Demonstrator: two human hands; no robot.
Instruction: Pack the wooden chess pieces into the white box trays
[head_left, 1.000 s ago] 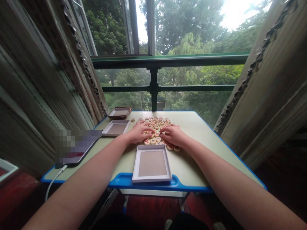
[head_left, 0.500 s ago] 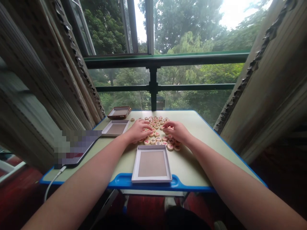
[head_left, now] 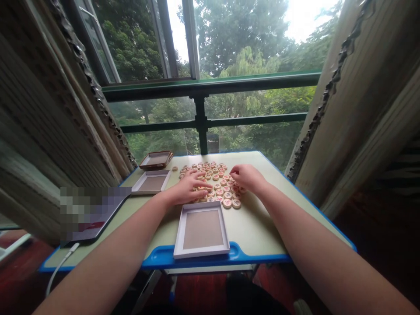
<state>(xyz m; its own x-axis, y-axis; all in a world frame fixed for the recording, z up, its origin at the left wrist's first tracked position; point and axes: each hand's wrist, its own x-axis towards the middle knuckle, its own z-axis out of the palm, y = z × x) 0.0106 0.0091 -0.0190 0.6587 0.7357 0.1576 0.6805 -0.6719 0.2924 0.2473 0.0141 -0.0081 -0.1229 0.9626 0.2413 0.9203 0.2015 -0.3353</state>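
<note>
Several round wooden game pieces [head_left: 215, 183] with red and dark characters lie spread on a pale table [head_left: 259, 223]. My left hand [head_left: 188, 188] lies on the left part of the spread, fingers stretched over the pieces. At the right side of the spread my right hand [head_left: 245, 176] hovers with its fingers curled in a pinch; what they hold is too small to make out. A shallow white box tray [head_left: 201, 229] lies just in front of the pieces.
A second white tray [head_left: 151, 181] and a brown tray [head_left: 155, 160] sit at the far left of the table. A tablet with a cable [head_left: 95, 214] lies at the near left. Curtains hang on both sides; a window railing stands behind.
My right hand has lifted off the pieces and drawn back to the right. The left hand stays on the pile. The view has swung slightly, shifting the table left.
</note>
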